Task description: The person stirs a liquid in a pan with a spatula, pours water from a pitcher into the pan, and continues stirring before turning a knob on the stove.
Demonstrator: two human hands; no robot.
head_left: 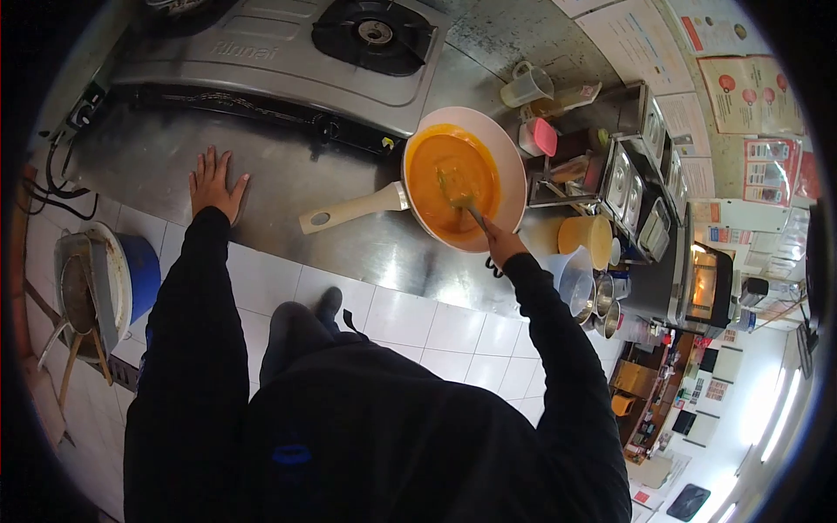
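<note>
A frying pan [513, 166] with a pale inside and a beige handle stands on the steel counter, its handle pointing left. Orange sauce [436, 166] covers much of its bottom. My right hand [502, 242] is at the pan's near right rim, closed around the grey handle of a utensil [476, 214]. The utensil's head dips into the sauce, so its kind is hidden. Flat on the steel counter [279, 196], left of the pan handle, rests my left hand [215, 181], fingers spread and holding nothing.
Behind the counter's left part sits a gas stove [261, 52] with a black burner [375, 33]. A clear measuring jug [527, 85], a pink-lidded container [540, 138] and steel lidded trays [621, 187] are to the right. A blue bucket [144, 275] stands lower left.
</note>
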